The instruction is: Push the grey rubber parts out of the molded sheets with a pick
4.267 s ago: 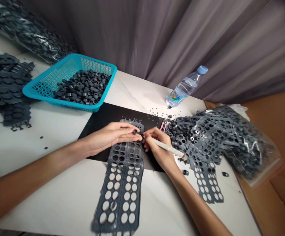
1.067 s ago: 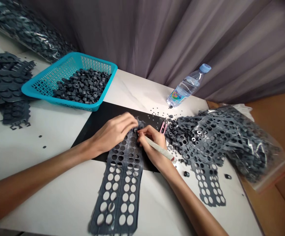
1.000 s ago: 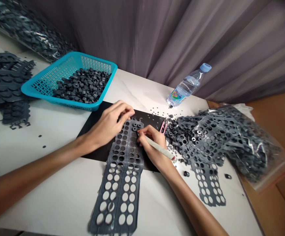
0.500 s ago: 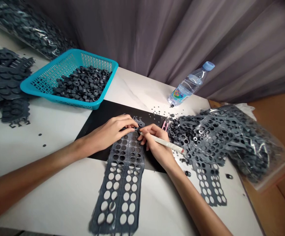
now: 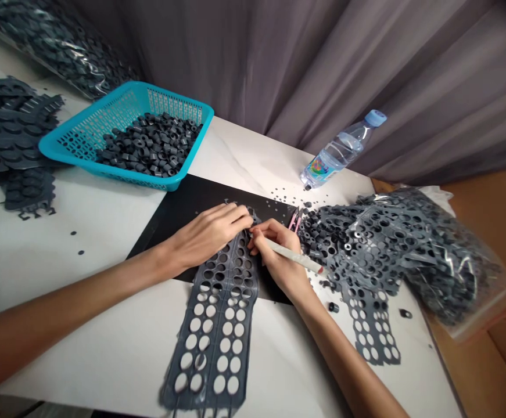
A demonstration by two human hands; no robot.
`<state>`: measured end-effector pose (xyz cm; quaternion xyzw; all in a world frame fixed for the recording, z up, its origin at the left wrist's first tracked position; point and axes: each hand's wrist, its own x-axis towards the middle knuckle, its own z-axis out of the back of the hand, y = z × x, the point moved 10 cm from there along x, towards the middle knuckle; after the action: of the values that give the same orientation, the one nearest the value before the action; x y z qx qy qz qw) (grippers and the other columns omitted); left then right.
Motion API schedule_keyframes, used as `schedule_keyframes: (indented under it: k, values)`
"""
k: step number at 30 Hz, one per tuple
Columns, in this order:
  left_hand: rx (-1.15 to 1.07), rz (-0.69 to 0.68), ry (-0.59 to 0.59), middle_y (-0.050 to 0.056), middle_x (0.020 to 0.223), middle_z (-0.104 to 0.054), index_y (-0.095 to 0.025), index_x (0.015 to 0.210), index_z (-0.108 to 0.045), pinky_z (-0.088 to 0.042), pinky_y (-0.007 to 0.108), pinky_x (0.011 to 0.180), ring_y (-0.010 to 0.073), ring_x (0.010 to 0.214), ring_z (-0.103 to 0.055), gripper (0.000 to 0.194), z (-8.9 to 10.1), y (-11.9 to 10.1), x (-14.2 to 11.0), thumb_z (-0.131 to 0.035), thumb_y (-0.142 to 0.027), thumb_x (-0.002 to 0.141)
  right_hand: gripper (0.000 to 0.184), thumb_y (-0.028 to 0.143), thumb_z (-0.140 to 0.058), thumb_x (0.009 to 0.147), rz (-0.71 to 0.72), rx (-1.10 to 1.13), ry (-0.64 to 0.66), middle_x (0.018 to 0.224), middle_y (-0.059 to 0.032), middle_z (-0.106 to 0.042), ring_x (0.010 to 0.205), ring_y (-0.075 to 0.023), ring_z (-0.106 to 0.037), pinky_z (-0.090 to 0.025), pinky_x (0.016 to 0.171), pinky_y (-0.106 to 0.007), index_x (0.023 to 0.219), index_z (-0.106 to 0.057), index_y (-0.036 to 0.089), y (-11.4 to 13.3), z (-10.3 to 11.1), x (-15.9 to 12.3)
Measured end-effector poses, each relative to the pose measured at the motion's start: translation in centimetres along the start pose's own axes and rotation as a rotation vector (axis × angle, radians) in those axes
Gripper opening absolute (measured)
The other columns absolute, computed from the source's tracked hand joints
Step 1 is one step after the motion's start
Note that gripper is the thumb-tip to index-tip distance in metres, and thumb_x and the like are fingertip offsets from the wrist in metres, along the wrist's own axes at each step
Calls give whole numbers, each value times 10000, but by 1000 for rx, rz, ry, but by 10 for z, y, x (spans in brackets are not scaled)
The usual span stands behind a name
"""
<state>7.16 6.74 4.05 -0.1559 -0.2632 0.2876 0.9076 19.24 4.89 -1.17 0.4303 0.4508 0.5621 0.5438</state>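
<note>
A long grey rubber sheet (image 5: 211,337) with rows of round holes runs from the table's near edge up onto a black mat (image 5: 157,232). My left hand (image 5: 213,232) lies over the sheet's far end, its fingers bent together and gripping there; the fingertips are partly hidden. In my right hand (image 5: 281,249) is a white pen-shaped tool (image 5: 298,255) with a red end, held like a pencil. Its tip meets the sheet close to my left fingertips, and what lies under the tip is hidden.
A turquoise basket (image 5: 104,177) holds many small grey rubber rings. A water bottle (image 5: 340,148) stands at the back. Pink-handled snips (image 5: 295,219) lie beside a heap of punched sheets (image 5: 366,244) and a full plastic bag (image 5: 457,273) on the right. More sheets (image 5: 9,136) lie left.
My left hand has shifted right and now covers more of the sheet's far end. The right hand stays about where it was with the tool. The view has tilted slightly.
</note>
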Motion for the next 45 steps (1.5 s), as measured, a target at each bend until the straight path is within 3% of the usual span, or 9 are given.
schedule_keyframes:
  k: [3,4,8,13,17,34,36,41,45]
  values:
    - [-348,225,-340,67,1042,-667,-161,1070,-645,-548,360,948,194,974,-661,147,42,26,4,-509,-216,1056,176,359,-643,973,-11,3,8,768,-9,-690,643,-119,-636,-444,491,-181,942,-650,186,0,0,0]
    - [-510,301,-394,55,1016,-670,-168,1065,-644,-563,333,901,177,927,-671,135,49,36,3,-550,-261,1046,187,370,-644,972,-22,18,20,773,-15,-697,640,-122,-642,-431,467,-177,957,-654,184,-2,0,1]
    - [-1078,550,-222,59,1043,-718,-165,1028,-687,-564,304,965,172,1009,-704,153,25,51,-7,-659,-311,994,230,411,-661,959,-42,166,15,774,-24,-715,587,-122,-634,-463,434,-187,988,-666,183,-4,6,5]
    - [-1401,788,35,118,1228,-750,-150,1105,-691,-485,351,1153,224,1203,-703,186,-27,42,-38,-691,-287,978,221,417,-663,966,-21,273,-77,749,-4,-700,518,-107,-579,-478,396,-193,1002,-668,199,-7,20,7]
    - [-1470,839,104,147,1209,-769,-141,1215,-655,-472,379,1181,247,1213,-709,281,-40,34,-43,-670,-318,997,231,426,-670,962,-24,253,-82,740,0,-690,525,-108,-581,-488,396,-190,995,-665,197,-6,20,6]
    - [-1460,782,145,149,1190,-781,-153,1164,-692,-518,437,1135,267,1199,-717,283,-38,22,-38,-606,-385,1027,265,465,-607,1005,37,63,-68,746,4,-667,513,-111,-559,-452,419,-220,1032,-661,207,7,16,-1]
    - [-1433,773,150,149,1172,-786,-149,1169,-691,-518,444,1132,269,1196,-718,298,-37,22,-38,-598,-396,1031,256,452,-588,1019,83,-19,-85,793,-3,-674,565,-124,-575,-469,471,-241,1082,-689,226,16,18,-5]
    - [-1385,705,165,132,1199,-769,-156,1182,-684,-529,449,1118,268,1178,-725,292,-39,19,-35,-610,-391,1025,178,399,-657,989,270,-291,-65,980,-45,-716,875,-206,-666,-537,814,-338,1037,-756,259,46,8,-14]
    - [-1358,647,185,135,1234,-751,-164,1185,-677,-554,426,1081,260,1194,-714,289,-44,17,-34,-582,-393,1037,170,392,-638,1000,313,-324,-70,962,-46,-707,872,-210,-655,-525,843,-352,1008,-738,255,52,1,-16]
